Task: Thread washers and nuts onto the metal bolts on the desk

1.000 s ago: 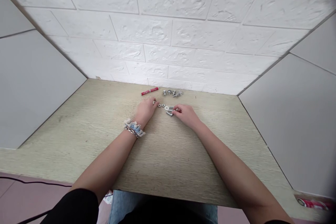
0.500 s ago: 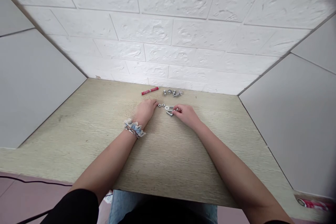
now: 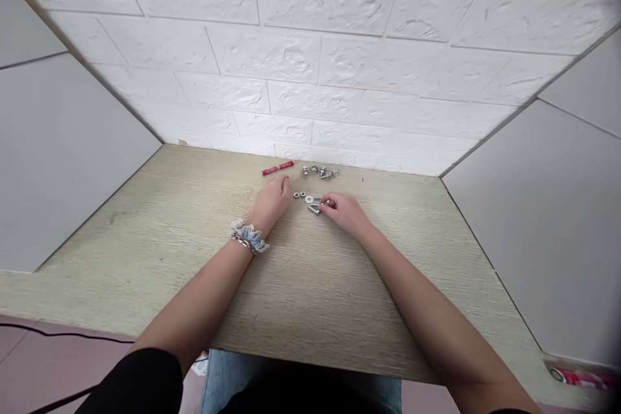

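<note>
On the pale wooden worktop (image 3: 310, 297), the curled left hand (image 3: 272, 199) has shifted toward the back edge; the right hand (image 3: 343, 211) stays at silver metal bolts (image 3: 314, 209); both grips are unclear.

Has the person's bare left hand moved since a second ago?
Yes: judged against the slim red tube, which has stayed put, the bare left hand has shifted slightly forward, toward the white brick-patterned wall.
</note>
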The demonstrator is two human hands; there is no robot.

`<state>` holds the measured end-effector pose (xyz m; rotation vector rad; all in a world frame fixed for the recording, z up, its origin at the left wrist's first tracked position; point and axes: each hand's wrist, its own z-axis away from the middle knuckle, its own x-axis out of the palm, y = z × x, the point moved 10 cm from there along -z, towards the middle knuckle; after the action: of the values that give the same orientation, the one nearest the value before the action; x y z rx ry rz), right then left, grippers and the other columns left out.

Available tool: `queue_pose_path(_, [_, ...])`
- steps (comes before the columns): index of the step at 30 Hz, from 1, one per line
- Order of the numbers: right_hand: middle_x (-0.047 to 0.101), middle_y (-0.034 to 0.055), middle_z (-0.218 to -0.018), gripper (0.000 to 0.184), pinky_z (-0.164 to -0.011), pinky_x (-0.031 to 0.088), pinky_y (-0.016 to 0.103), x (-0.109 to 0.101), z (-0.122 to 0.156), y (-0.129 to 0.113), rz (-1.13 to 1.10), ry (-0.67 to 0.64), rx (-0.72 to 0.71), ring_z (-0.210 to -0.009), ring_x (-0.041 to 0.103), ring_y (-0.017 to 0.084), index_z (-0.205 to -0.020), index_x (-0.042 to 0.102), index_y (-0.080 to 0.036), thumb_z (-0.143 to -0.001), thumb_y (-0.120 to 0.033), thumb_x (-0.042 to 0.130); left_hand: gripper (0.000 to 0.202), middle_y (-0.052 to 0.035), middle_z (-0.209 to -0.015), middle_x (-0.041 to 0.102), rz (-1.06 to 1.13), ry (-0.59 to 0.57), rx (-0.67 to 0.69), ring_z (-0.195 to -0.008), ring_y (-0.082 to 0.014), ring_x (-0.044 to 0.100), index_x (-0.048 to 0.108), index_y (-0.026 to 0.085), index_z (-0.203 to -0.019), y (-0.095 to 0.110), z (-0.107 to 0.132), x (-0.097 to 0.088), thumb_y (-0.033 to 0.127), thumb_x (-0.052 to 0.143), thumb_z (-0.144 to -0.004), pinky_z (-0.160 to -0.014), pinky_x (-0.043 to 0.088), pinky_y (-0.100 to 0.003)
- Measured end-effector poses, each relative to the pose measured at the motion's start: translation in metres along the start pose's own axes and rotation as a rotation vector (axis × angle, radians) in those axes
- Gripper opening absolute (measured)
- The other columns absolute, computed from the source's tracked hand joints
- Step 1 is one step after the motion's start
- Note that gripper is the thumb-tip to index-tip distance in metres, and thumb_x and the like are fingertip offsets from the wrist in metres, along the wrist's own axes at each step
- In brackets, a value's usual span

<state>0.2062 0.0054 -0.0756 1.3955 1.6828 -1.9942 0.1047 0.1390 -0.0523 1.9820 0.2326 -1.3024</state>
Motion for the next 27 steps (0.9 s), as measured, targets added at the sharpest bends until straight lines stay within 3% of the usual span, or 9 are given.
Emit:
queue_pose_path(3, [0.061,0.0001,-0.065,0.018,-0.060,0.035,0.023,0.000,0.000,-0.001,-0.007,0.001,-0.006,-0.061,0.052,0.012,-0.085,0.066,-0.019,-0.077,-0.032,0.056,0.040,-0.0127,-0.112,0.058,0.135,0.078,0.021,-0.107,-0.0204,0.050,0.053,0.008,-0.115,0.000,-0.002,-0.002,0.015,0.027,-0.086,-0.095,0.038,-0.033])
queue_pose_path(7, [0.061,-0.0001,-0.064,0.021,-0.059,0.035,0.023,-0.001,-0.001,0.001,-0.036,0.011,-0.005,-0.059,0.050,0.012,-0.083,0.067,-0.019,-0.076,-0.035,0.056,0.046,-0.0132,-0.104,0.059,0.192,0.052,0.095,-0.099,-0.0200,0.053,0.045,0.005,-0.125,0.006,-0.003,0.006,0.009,0.031,-0.081,-0.091,0.041,-0.035])
queue_pose_path(9, [0.061,0.0002,-0.065,0.023,-0.057,0.034,0.023,-0.002,-0.001,0.003,-0.068,0.024,0.003,-0.059,0.050,0.012,-0.084,0.067,-0.019,-0.077,-0.037,0.053,0.045,-0.0123,-0.101,0.060,0.239,0.027,0.084,-0.095,-0.0192,0.056,0.045,0.006,-0.125,0.005,-0.003,0.010,0.012,0.032,-0.082,-0.089,0.042,-0.034])
queue_pose_path(15, [0.064,0.0009,-0.071,0.024,-0.058,0.035,0.023,-0.004,-0.003,0.008,-0.149,0.060,0.019,-0.063,0.051,0.013,-0.082,0.066,-0.018,-0.079,-0.035,0.049,0.031,-0.0055,-0.087,0.066,0.460,-0.041,-0.118,-0.069,-0.0137,0.063,0.052,0.014,-0.111,-0.005,0.000,0.015,0.028,0.040,-0.086,-0.073,0.048,-0.027])
queue_pose_path(19, [0.065,0.0009,-0.074,0.024,-0.060,0.036,0.023,-0.004,-0.004,0.010,-0.173,0.070,0.032,-0.067,0.053,0.014,-0.081,0.066,-0.018,-0.080,-0.035,0.049,0.028,-0.0031,-0.083,0.066,0.469,-0.015,-0.116,-0.062,-0.0128,0.061,0.056,0.016,-0.102,-0.004,0.000,0.009,0.035,0.044,-0.085,-0.067,0.048,-0.026])
queue_pose_path(22, [0.064,0.0007,-0.072,0.024,-0.061,0.036,0.023,-0.004,-0.004,0.009,-0.177,0.071,0.026,-0.067,0.053,0.014,-0.080,0.065,-0.018,-0.080,-0.035,0.048,0.029,-0.0039,-0.084,0.068,0.396,-0.018,-0.064,-0.069,-0.0153,0.062,0.061,0.017,-0.102,-0.002,-0.001,0.008,0.034,0.047,-0.083,-0.072,0.048,-0.028])
queue_pose_path(27, [0.064,0.0012,-0.072,0.025,-0.060,0.036,0.023,-0.004,-0.004,0.007,-0.174,0.070,0.017,-0.067,0.053,0.014,-0.080,0.065,-0.017,-0.080,-0.034,0.047,0.031,-0.0065,-0.107,0.064,0.231,-0.013,0.062,-0.097,-0.0191,0.058,0.060,0.018,-0.111,0.006,-0.002,0.009,0.028,0.044,-0.086,-0.088,0.043,-0.031])
